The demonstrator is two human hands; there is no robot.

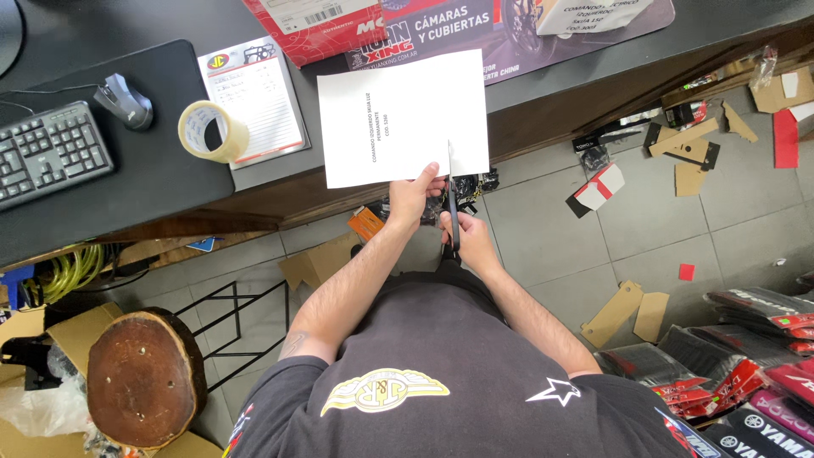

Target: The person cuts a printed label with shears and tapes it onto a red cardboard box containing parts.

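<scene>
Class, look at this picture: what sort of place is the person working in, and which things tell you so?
Probably a shop's counter or packing area. A keyboard and tape roll sit on the counter, packaged goods and cardboard scraps litter the tiled floor, and the hands cut paper with scissors.

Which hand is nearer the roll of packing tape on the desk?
Left. The left hand pinches the white sheet's bottom edge, right of the tape roll; the right hand, working scissors, is farther right.

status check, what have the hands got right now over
Left hand pinching bottom edge of white sheet. Right hand on scissors, blades into the sheet's lower edge. Nothing blocking the cut line; tape roll sits apart on the desk.
</scene>
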